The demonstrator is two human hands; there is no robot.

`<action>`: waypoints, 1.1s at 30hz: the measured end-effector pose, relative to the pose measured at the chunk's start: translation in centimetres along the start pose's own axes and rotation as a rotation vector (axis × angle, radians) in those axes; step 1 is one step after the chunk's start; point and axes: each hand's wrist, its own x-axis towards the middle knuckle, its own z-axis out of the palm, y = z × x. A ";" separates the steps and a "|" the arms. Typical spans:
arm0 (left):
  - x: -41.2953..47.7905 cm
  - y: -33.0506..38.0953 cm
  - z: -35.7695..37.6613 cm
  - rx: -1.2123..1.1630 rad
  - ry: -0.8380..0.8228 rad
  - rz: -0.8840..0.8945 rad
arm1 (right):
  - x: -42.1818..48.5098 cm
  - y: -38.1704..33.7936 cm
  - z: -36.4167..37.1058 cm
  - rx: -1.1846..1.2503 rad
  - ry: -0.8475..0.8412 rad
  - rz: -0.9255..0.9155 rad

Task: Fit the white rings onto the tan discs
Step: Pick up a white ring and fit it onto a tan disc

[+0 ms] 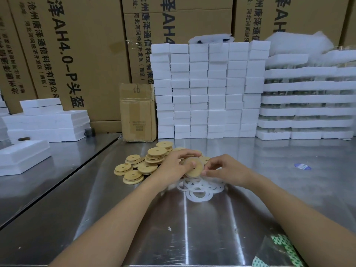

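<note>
A tan disc (195, 169) with a centre hole is held tilted above the steel table, between both hands. My left hand (176, 163) grips its left side, with fingers curled over the top edge. My right hand (224, 169) pinches a white ring (202, 164) against the disc's right rim. Below the hands lies a heap of loose white rings (198, 191). To the left sits a pile of tan discs (146, 162), some stacked.
The steel table (192, 228) carries stacks of white foam blocks (208, 89) at the back and more at the left (48, 120). A small cardboard box (137, 112) stands behind the discs. A green-patterned plastic bag (279, 249) lies near the front right.
</note>
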 end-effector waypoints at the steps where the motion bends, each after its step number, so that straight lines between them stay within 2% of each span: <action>1: 0.0 0.0 0.0 -0.007 0.005 -0.004 | 0.0 -0.2 0.1 0.011 0.018 -0.005; 10: -0.2 0.5 0.4 -0.026 0.049 -0.015 | 0.1 -1.1 0.0 0.175 0.173 -0.074; 15: -0.3 0.5 0.6 -0.041 0.040 -0.060 | 0.1 -1.0 0.0 0.151 0.164 -0.027; 21: -0.5 0.5 0.6 -0.158 0.076 -0.156 | 0.2 -0.4 -0.4 0.104 0.115 0.112; 27: -0.8 1.1 0.9 -0.371 0.150 -0.256 | 0.0 -1.0 -0.7 0.132 0.163 0.095; 33: -1.0 1.4 1.3 -0.472 0.196 -0.320 | -0.2 -1.2 -1.0 0.147 0.165 0.107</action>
